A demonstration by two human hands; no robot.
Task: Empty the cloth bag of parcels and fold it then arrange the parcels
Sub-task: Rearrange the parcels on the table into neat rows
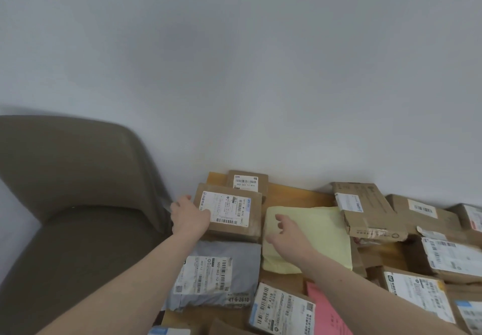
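A folded pale yellow cloth bag (pixel 313 233) lies on the wooden table (pixel 300 196) among several parcels. My left hand (pixel 189 216) holds the left edge of a brown cardboard parcel (pixel 234 212) with a white label, thumb on its top. Behind that parcel sits a smaller brown box (pixel 247 180). My right hand (pixel 289 233) hovers over the yellow bag with fingers spread and relaxed. A grey plastic mailer (pixel 221 272) lies under my left forearm.
More cardboard parcels (pixel 365 209) crowd the right side and the near edge, with a pink envelope (pixel 326 311) at the front. A brown upholstered chair (pixel 73 204) stands left of the table. A plain wall rises behind.
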